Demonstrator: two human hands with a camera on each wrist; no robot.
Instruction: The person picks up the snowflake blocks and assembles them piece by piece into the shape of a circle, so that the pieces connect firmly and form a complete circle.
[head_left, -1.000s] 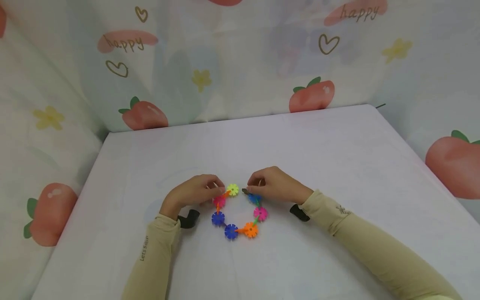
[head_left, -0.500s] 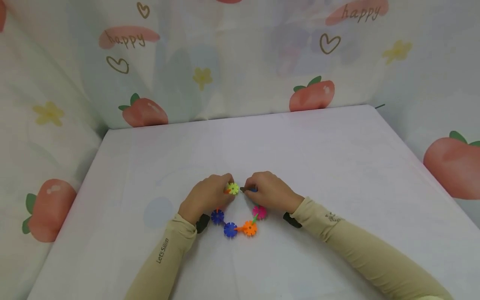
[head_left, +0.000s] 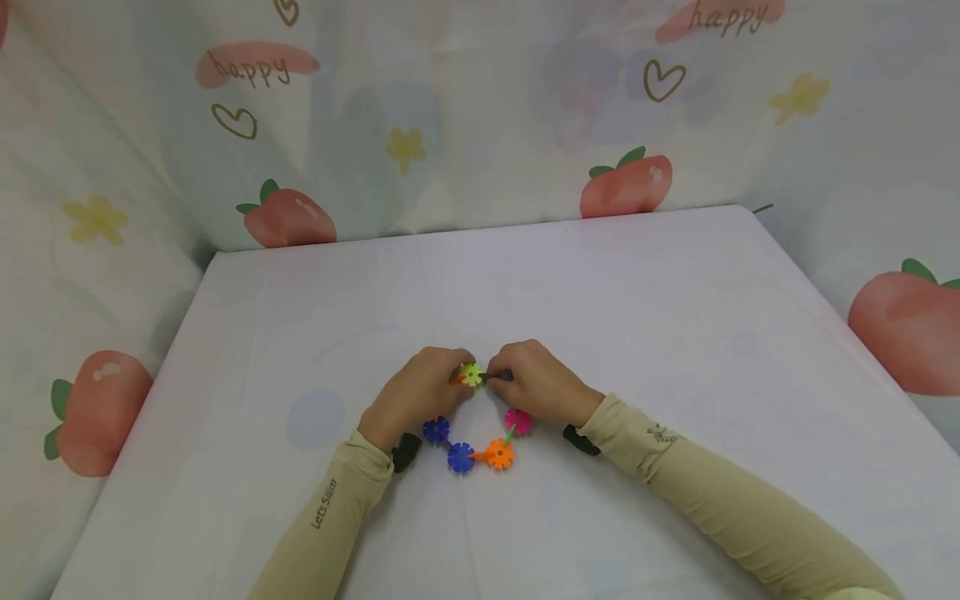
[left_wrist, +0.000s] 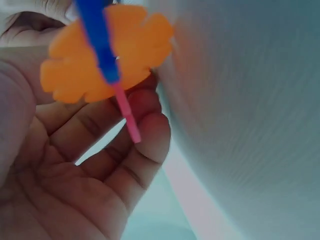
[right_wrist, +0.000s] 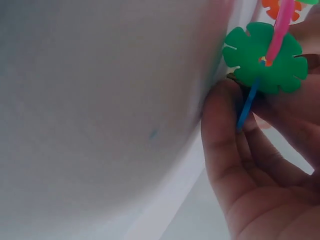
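A ring of notched plastic snowflake discs lies before me, flat discs alternating with edge-on ones. In the head view my left hand (head_left: 417, 390) pinches the yellow disc (head_left: 471, 375) at the ring's far side. My right hand (head_left: 546, 385) pinches a dark disc (head_left: 484, 377), its edge right at the yellow one. An orange disc (left_wrist: 132, 50) crosses a blue and a pink disc by the left fingers. Close to the right fingertips a green disc (right_wrist: 267, 57) joins a blue disc (right_wrist: 247, 107) and a pink one (right_wrist: 281, 32).
The near part of the ring shows two dark blue discs (head_left: 461, 457), an orange disc (head_left: 500, 454) and a pink disc (head_left: 517, 421). A white cloth covers the table (head_left: 637, 283). A printed curtain (head_left: 487, 100) stands behind it. Black wrist cameras (head_left: 407, 452) hang under both wrists.
My left hand has moved right, from the orange and pink discs to the yellow disc. The yellow and dark discs have come together. The right hand has shifted slightly left.
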